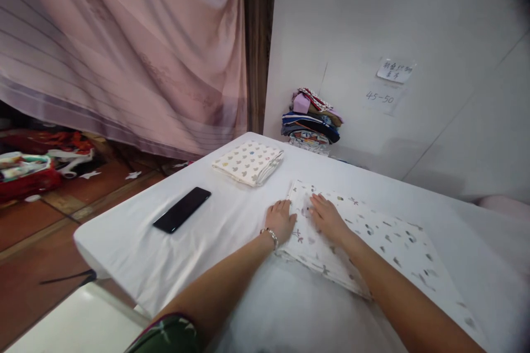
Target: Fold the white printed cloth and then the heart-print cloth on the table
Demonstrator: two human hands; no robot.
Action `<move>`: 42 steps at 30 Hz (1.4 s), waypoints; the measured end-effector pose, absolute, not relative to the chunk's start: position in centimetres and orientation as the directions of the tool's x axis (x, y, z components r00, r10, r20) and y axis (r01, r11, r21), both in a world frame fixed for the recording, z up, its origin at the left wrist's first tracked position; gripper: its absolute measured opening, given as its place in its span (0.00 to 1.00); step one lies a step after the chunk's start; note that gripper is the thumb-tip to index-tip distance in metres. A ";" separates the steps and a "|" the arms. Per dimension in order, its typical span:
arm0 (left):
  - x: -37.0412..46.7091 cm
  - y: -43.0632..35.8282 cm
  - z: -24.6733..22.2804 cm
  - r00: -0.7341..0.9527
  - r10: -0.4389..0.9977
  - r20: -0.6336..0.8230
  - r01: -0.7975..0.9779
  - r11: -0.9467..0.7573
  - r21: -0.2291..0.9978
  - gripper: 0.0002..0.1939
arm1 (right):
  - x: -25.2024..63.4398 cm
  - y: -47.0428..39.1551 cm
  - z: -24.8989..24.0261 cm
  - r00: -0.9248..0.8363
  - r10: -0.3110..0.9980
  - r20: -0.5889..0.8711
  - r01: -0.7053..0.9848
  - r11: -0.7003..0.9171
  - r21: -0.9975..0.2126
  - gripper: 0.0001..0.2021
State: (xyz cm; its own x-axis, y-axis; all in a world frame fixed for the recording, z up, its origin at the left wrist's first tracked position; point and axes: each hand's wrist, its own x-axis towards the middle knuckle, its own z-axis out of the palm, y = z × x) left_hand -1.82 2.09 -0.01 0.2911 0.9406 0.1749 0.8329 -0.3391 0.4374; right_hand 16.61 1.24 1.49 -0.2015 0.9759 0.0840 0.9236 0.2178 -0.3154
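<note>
Left hand (281, 223) and right hand (329, 219) lie palm-down on the patterned cloth (385, 238), fingers extended, unclenched. A far paper (383, 99) reads "45-50".

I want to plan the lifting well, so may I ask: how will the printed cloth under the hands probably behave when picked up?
The printed cloth will probably hang floppy: its near edge looks soft and uneven. It is likely light for its spread, as it lies thin and flat. Layers visible along that edge might slip apart.
</note>
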 end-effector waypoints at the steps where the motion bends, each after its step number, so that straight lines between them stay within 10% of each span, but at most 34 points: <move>1: -1.8 2.0 -0.4 0.295 0.936 0.193 0.830 -0.351 0.434 0.23 | 16.1 2.4 1.4 -0.198 0.978 0.071 0.933 0.210 -0.291 0.25; 42: -0.7 2.0 -1.4 0.289 0.941 0.174 0.840 -0.337 0.425 0.25 | 10.1 17.4 3.6 0.191 0.963 -0.188 0.977 -0.205 -0.056 0.16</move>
State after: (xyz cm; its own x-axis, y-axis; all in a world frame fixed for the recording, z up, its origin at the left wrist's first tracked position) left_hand -0.72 1.98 -1.44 0.2891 0.9414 0.1738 0.8401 -0.3366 0.4254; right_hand 10.14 17.44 3.60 0.1915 0.9633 -0.1882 0.9771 -0.2052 -0.0565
